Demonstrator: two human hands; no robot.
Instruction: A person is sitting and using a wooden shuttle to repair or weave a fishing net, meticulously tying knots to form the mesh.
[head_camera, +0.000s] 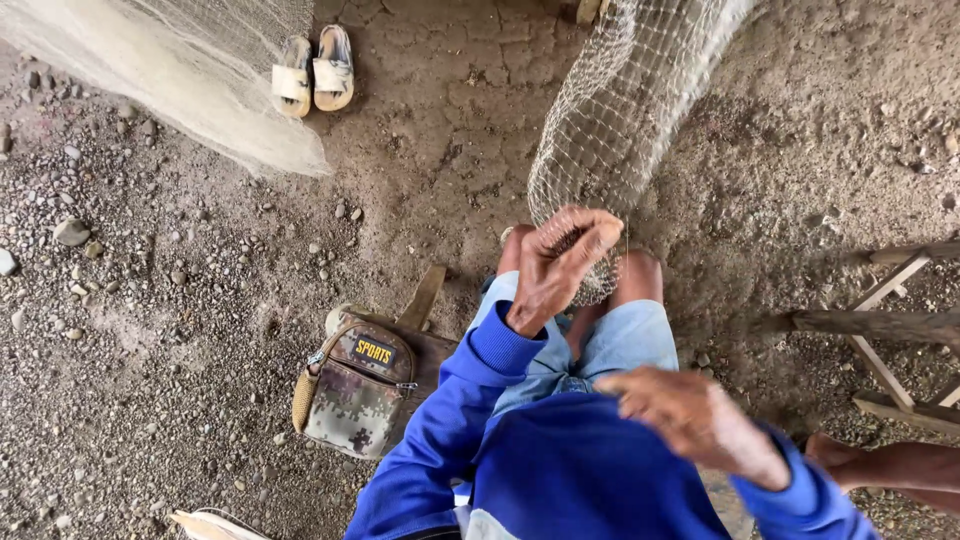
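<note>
Your right hand (700, 418), nearest and blurred, hovers over your lap, grip impossible to tell; your left hand (560, 262) pinches the fishing net (610, 120) above your knees, keeping the mesh taut; camouflage pouch (355, 390) sits beside you.

The net (612, 120) is thin pale knotted mesh, the ground (180, 330) rough matt dirt with gravel, the bag (355, 390) camouflage cloth, the frame (880, 325) weathered bare wood, the sleeves (470, 400) soft blue fabric.
</note>
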